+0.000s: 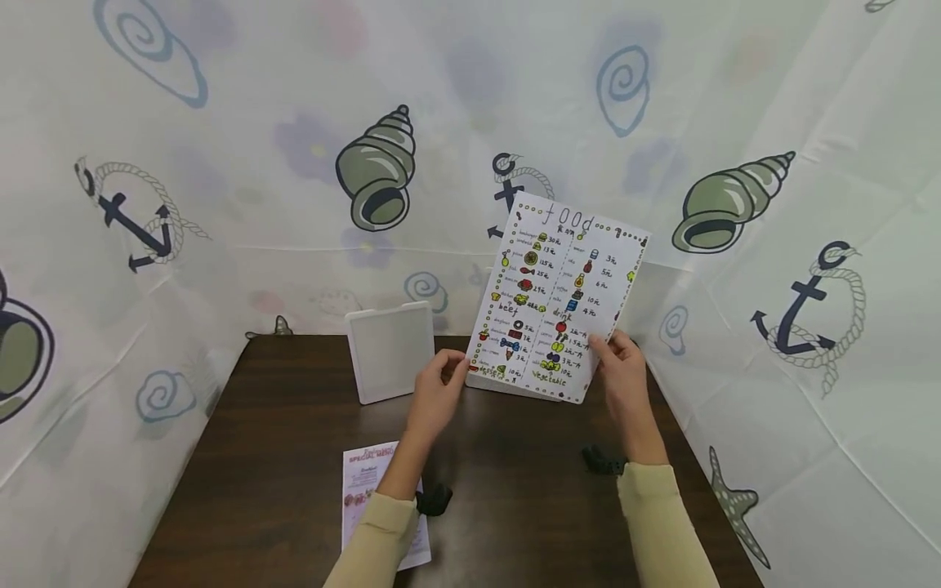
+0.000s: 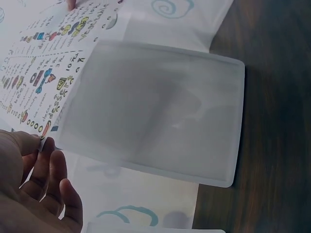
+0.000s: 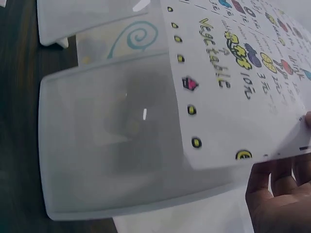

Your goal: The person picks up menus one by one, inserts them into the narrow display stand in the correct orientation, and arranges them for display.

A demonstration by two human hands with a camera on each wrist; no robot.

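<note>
A white menu sheet (image 1: 559, 302) headed "food", covered in small coloured drawings and handwritten prices, is held up tilted at the back of the table. My left hand (image 1: 435, 392) pinches its lower left corner between thumb and fingers. My right hand (image 1: 625, 371) grips its right edge low down, thumb on the printed face. Right behind the sheet stands a white-rimmed translucent panel (image 2: 155, 111), mostly hidden by it in the head view. In the right wrist view the sheet's lower part overlaps the panel (image 3: 112, 141).
A second white-rimmed panel (image 1: 393, 351) stands upright to the left of the sheet. A printed "special menu" sheet (image 1: 360, 490) lies on the dark wooden table (image 1: 507, 506), partly under my left forearm. White cloth (image 1: 470, 98) with shells and anchors hangs behind and at the sides.
</note>
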